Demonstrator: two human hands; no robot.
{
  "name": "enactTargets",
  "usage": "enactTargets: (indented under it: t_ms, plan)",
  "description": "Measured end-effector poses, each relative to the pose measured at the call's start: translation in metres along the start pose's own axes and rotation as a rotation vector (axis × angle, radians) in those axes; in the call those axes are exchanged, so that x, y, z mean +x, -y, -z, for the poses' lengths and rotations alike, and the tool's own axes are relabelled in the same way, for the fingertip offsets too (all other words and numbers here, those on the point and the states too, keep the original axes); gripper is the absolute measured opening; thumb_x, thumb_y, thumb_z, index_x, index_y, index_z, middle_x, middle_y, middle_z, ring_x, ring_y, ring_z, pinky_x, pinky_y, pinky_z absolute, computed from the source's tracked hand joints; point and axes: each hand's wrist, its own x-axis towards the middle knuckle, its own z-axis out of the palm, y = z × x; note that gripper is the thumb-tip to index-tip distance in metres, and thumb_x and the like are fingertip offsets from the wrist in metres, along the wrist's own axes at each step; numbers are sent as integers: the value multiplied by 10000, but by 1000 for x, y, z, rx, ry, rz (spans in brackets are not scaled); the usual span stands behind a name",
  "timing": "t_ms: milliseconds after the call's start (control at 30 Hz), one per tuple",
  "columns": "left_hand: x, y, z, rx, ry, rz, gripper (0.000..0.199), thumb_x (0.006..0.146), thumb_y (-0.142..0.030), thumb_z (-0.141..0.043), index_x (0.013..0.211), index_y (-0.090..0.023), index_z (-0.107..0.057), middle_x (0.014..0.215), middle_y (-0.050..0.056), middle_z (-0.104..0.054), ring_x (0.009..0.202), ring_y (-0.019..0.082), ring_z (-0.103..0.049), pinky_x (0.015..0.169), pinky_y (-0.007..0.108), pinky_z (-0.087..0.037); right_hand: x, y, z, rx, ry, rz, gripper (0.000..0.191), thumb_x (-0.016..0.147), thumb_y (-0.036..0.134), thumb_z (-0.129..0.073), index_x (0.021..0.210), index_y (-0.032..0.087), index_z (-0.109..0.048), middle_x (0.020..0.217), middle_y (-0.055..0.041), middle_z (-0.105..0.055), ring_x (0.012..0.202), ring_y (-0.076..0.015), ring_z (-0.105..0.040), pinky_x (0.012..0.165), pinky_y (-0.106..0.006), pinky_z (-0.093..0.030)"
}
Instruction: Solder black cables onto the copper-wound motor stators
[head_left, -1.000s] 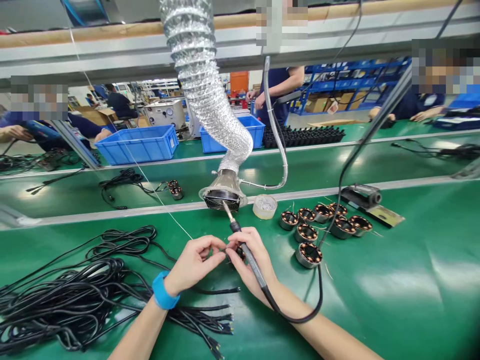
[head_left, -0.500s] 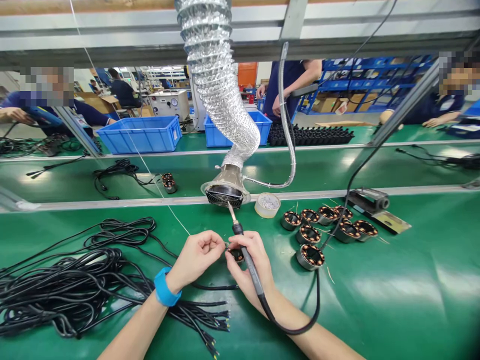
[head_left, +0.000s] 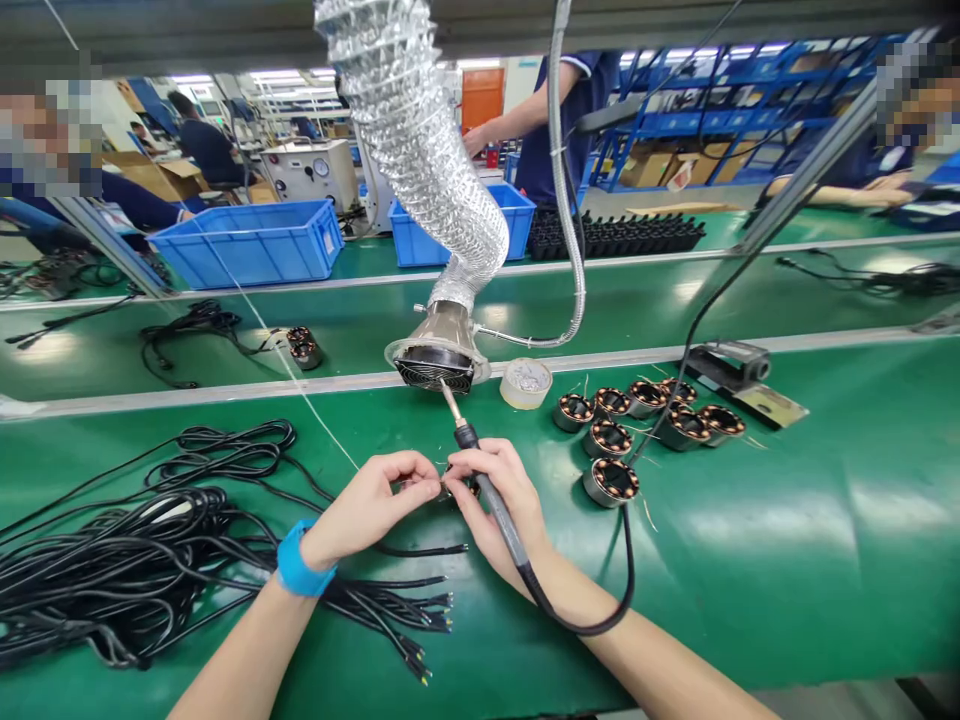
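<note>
My right hand (head_left: 504,500) is closed around the dark handle of a soldering iron (head_left: 501,520), whose metal tip points up and away, toward the fume extractor. Thumb and fingertips of that hand also touch a small ring-shaped motor stator (head_left: 471,487), mostly hidden beneath the fingers. My left hand (head_left: 379,505), with a blue band at the wrist, pinches at the stator's left side; what lies between its fingertips is too small to make out. A thin pale strand (head_left: 300,385) runs down from above and ends behind the left hand.
Several copper-wound stators (head_left: 611,482) stand at right, near a metal stand (head_left: 742,370). A fume extractor hood (head_left: 436,350) hangs ahead beside a tape roll (head_left: 526,384). Bundled black cables (head_left: 112,560) lie at left. Blue bins (head_left: 251,245) and co-workers are beyond.
The camera view has tilted down and shifted slightly. My fingertips have drawn closer together at the stator; the soldering iron stays in my right hand.
</note>
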Motion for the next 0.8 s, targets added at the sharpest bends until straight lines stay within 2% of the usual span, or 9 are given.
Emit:
enactTargets:
  t_ms: [100,200,300,400,600,700,800]
  plan:
    - [0,0,1,-97,35,71,253,879,-395,-607,813,-151,-617,695,-30,-523,629,96,-442,581,210,-355,-5,-4,-2,-31,8,29,335,882,42,-556,1129,262,-607,972,-37,-550,895,-141,-616,808,-273,-542]
    - [1,4,-3,-166,-16,135,276,861,-418,-622,782,-155,-588,608,-64,-428,507,70,-320,464,207,-233,-10,-10,-5,-102,22,93,338,901,43,-535,1150,254,-622,993,-47,-542,872,-128,-618,774,-246,-540]
    - [3,7,-5,-174,-114,120,256,840,-377,-647,743,-148,-585,622,-57,-442,527,67,-305,472,205,-217,-11,-14,-4,-149,23,112,363,921,66,-510,1210,261,-611,1024,-54,-562,880,-128,-632,783,-245,-545]
    - [6,11,-3,-153,-196,113,240,839,-363,-643,750,-144,-598,632,-50,-450,552,73,-322,488,203,-233,-5,-11,4,-142,-5,51,333,928,108,-526,1214,256,-612,1021,-49,-624,871,-131,-652,792,-252,-546]
    - [13,22,-5,-194,-231,147,242,821,-371,-649,753,-149,-580,602,-66,-399,512,66,-275,463,205,-199,2,0,23,-165,-168,-128,133,920,217,-536,936,225,-668,860,-28,-721,797,-174,-692,760,-307,-559]
    - [14,24,-5,-241,-228,160,237,823,-372,-645,761,-156,-570,569,-83,-347,488,64,-244,452,205,-179,-1,-1,25,-154,-144,-105,149,909,231,-524,856,222,-663,766,-12,-711,684,-164,-676,652,-292,-542]
    - [14,23,-4,-270,-206,171,230,831,-367,-634,764,-160,-561,556,-90,-323,480,64,-228,446,207,-160,-2,-3,24,-119,-96,-73,145,901,209,-527,852,223,-662,764,4,-717,669,-148,-676,633,-267,-531]
